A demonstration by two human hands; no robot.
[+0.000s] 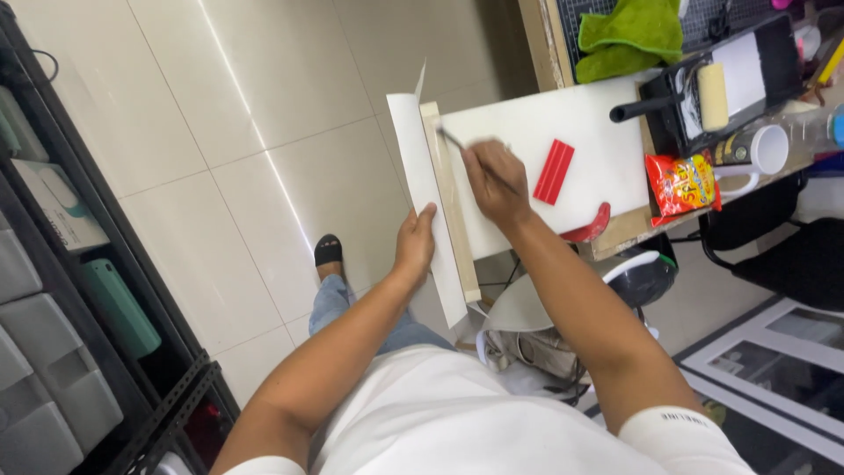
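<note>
A white board point(545, 132) with a wooden frame edge point(450, 202) lies on the table, overhanging its end. A white flap of sheet point(424, 176) hangs past the wooden edge. My left hand point(415, 239) presses on that flap near its lower part, fingers flat. My right hand point(495, 180) grips a thin dark brush point(455, 142), its tip at the wooden edge; the hand is motion-blurred. A red plastic squeegee point(554, 171) rests on the board just right of my right hand.
A black paint tray with a roller point(712, 92), a white mug point(763, 151), a red snack bag point(681, 185) and a green cloth point(629, 35) sit at the table's far side. A dark shelf rack point(79, 290) stands left. Tiled floor below; my foot point(328, 251).
</note>
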